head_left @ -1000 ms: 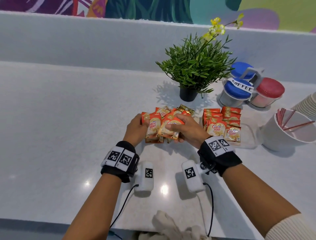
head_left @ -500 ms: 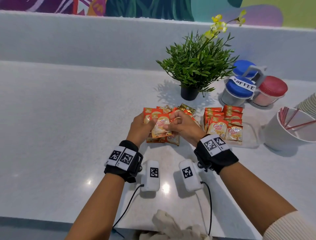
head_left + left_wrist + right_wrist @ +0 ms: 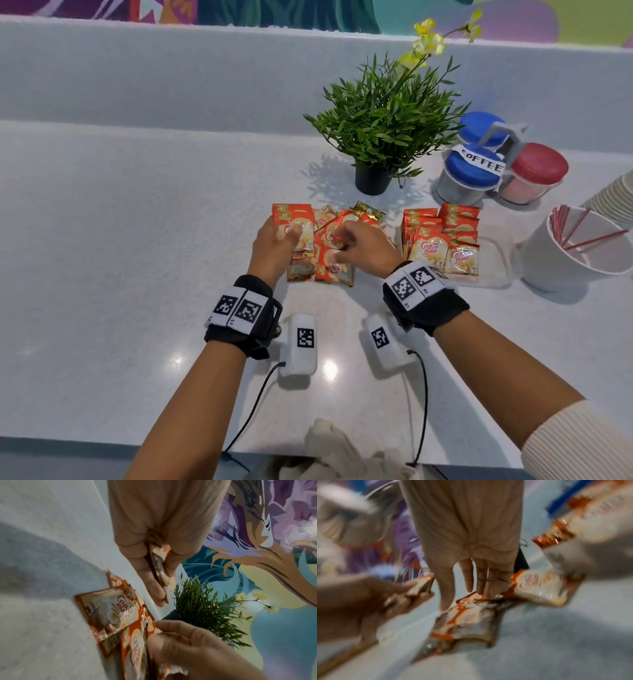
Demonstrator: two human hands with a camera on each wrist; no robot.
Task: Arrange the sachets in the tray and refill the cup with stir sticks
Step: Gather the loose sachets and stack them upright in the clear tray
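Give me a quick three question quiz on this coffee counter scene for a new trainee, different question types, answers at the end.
1. True or false: the tray already holds sachets standing in rows.
2. Multiple choice: what does the left hand hold? A) stir sticks B) a small stack of sachets C) the plant pot
3. Fill in: the white cup holds red ____.

Key
1. True; the tray sachets fill its left part.
2. B; the left wrist view shows the fingers pinching them.
3. Stir sticks.
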